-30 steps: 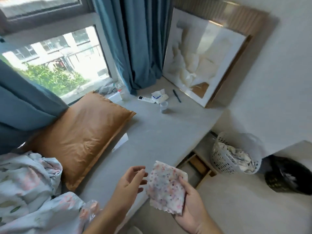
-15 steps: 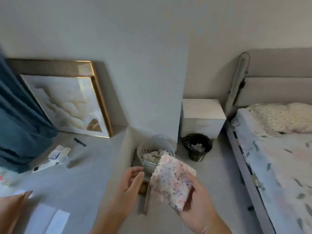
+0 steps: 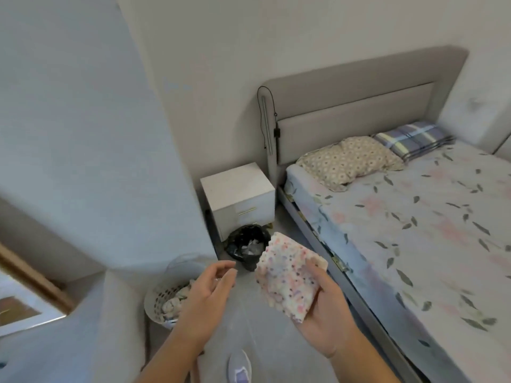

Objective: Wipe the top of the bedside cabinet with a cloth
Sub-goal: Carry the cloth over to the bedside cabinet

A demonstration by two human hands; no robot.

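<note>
A white bedside cabinet (image 3: 235,186) stands against the wall between a wall corner and the bed's headboard, its top bare. My right hand (image 3: 329,313) holds a folded white cloth (image 3: 287,275) with small coloured dots, gripped from below with the thumb over its right edge. My left hand (image 3: 207,297) hovers just left of the cloth with relaxed fingers and holds nothing. Both hands are in the air over the floor, well short of the cabinet.
A black-lined waste bin (image 3: 247,246) sits on the floor right in front of the cabinet. A white laundry basket (image 3: 166,299) stands by the wall corner at left. The bed (image 3: 414,230) with two pillows fills the right side. A shoe (image 3: 239,366) shows below.
The view has swung right from the window ledge to the bed and cabinet. The cabinet is now nearer. My right hand still holds the cloth; the left stays beside it.
</note>
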